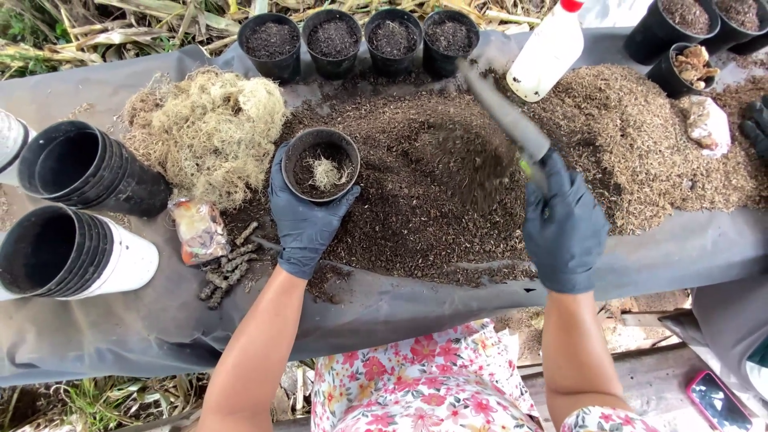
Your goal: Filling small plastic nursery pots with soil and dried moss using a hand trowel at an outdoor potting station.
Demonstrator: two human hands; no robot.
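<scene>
Soil-covered tarp [120,320] | left hand [304,212] grips pot [322,164] | right hand [564,224] clenches trowel [504,112]

A small crinkled foil packet [199,230], orange and silver, lies left on the surface [96,336]. A dark-screened phone [718,400] with red edge lies near right.

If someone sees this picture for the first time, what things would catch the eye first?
In the middle, the left hand in a dark glove holds a small black pot of soil over a big heap of dark potting mix. The gloved right hand grips a trowel, blurred, above the heap. A pale clump of moss lies to the left.
</scene>
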